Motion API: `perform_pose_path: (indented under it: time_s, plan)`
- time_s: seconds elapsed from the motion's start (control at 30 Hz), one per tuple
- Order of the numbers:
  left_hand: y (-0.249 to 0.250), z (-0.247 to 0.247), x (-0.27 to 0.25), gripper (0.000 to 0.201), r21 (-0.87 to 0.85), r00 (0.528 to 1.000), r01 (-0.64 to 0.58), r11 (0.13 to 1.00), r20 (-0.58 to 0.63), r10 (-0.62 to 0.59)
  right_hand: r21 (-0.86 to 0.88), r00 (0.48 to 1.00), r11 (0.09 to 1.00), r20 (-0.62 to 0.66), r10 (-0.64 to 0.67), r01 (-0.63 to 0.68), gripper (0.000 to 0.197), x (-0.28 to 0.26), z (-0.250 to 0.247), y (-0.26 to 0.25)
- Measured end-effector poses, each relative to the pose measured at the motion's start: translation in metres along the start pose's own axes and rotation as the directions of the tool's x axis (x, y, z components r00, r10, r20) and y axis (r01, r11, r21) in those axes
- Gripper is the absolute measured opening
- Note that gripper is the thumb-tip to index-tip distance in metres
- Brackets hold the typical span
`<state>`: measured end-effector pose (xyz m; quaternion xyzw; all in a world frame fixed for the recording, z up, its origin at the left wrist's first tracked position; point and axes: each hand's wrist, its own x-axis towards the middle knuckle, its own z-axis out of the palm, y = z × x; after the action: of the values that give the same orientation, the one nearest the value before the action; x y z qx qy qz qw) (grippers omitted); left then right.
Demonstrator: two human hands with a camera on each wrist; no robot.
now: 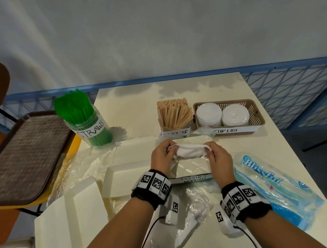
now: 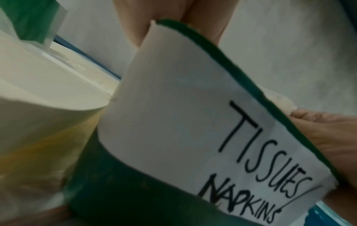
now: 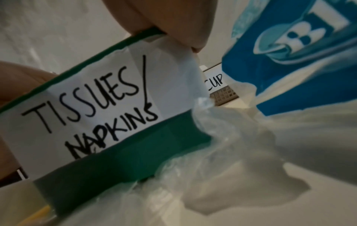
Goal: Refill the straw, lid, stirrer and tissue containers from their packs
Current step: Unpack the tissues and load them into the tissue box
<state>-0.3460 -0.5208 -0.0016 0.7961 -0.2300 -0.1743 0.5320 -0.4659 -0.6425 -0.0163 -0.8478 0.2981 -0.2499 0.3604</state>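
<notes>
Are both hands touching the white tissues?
Touching. The head view shows the left hand and the right hand each gripping one end of the white tissues, fingers curled round them above the tissue container.

Straw jar (image 1: 88, 122) left of stirrer box (image 1: 175, 131), lid basket (image 1: 251, 109) right.

Soft matt white tissues (image 1: 187, 150) contrast with the glossy crinkled blue plastic pack (image 1: 268, 187) at the table's (image 1: 222, 88) right edge, the pale wooden stirrers (image 1: 173, 114), translucent green plastic straws (image 1: 75, 108), and a smooth paper label (image 2: 173, 122).
</notes>
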Motion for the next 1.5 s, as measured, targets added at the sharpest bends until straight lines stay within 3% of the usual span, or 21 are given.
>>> perform_pose_path:
  time_s: [0.13,0.23,0.3,0.37,0.43,0.5,0.6,0.73,0.87,0.97,1.03,1.13,1.23,1.33,1.4,1.5]
  plan:
    - [0.006,-0.002,0.001,0.024,-0.032,0.998,0.054,0.998,0.019,-0.053,-0.035,0.999,0.999,-0.005,0.040,-0.040,0.017,0.005,0.001,-0.002]
    - [0.012,-0.006,-0.003,0.004,0.005,0.999,0.036,0.999,-0.020,-0.036,0.027,0.995,0.995,-0.025,0.099,-0.099,0.014,0.006,-0.004,-0.009]
    - [0.013,-0.010,-0.008,0.030,0.074,0.998,0.050,0.996,-0.053,-0.046,0.141,0.981,0.974,-0.053,0.185,-0.176,0.032,0.006,-0.011,-0.014]
    - [0.019,-0.015,-0.013,0.055,0.181,0.991,0.131,0.975,-0.054,-0.123,0.154,0.948,0.937,0.010,0.317,-0.315,0.047,0.008,-0.017,-0.014]
    - [0.025,-0.022,-0.017,0.064,0.263,0.972,0.229,0.937,-0.014,-0.234,0.112,0.878,0.876,0.163,0.450,-0.470,0.050,0.010,-0.021,-0.015]
    - [0.030,-0.025,-0.018,0.060,0.273,0.946,0.290,0.917,0.067,-0.318,0.101,0.824,0.839,0.279,0.492,-0.535,0.047,0.010,-0.022,-0.018]
    - [0.036,-0.026,-0.018,0.059,0.265,0.941,0.287,0.921,0.103,-0.323,0.118,0.823,0.834,0.282,0.493,-0.540,0.048,0.011,-0.022,-0.024]
    - [0.052,-0.033,-0.021,0.054,0.169,0.971,0.215,0.962,0.065,-0.228,0.215,0.849,0.825,0.229,0.477,-0.522,0.048,0.020,-0.033,-0.033]
    - [0.068,-0.045,-0.024,0.076,-0.050,0.980,0.198,0.979,0.048,-0.195,0.320,0.847,0.788,0.275,0.454,-0.526,0.060,0.036,-0.050,-0.041]
    - [0.082,-0.054,-0.027,0.051,-0.243,0.976,0.204,0.948,-0.017,-0.215,0.388,0.808,0.712,0.350,0.474,-0.585,0.075,0.047,-0.055,-0.046]
    - [0.089,-0.060,-0.027,0.041,-0.307,0.971,0.213,0.928,-0.039,-0.236,0.423,0.781,0.661,0.415,0.466,-0.619,0.064,0.051,-0.059,-0.054]
    - [0.097,-0.070,-0.028,0.033,-0.403,0.959,0.276,0.873,0.060,-0.275,0.486,0.773,0.609,0.488,0.406,-0.627,0.051,0.054,-0.060,-0.067]
    - [0.098,-0.079,-0.030,0.040,-0.469,0.941,0.333,0.818,0.107,-0.321,0.481,0.798,0.650,0.472,0.373,-0.588,0.067,0.058,-0.050,-0.084]
    - [0.091,-0.097,-0.028,0.045,-0.532,0.928,0.336,0.777,0.049,-0.368,0.484,0.850,0.725,0.449,0.275,-0.490,0.086,0.064,-0.035,-0.101]
    - [0.081,-0.116,-0.027,0.043,-0.541,0.920,0.331,0.773,0.005,-0.391,0.469,0.875,0.784,0.445,0.189,-0.408,0.081,0.063,-0.025,-0.118]
    - [0.067,-0.150,-0.030,0.040,-0.539,0.915,0.312,0.783,-0.051,-0.399,0.472,0.855,0.789,0.504,0.125,-0.394,0.061,0.053,-0.004,-0.147]
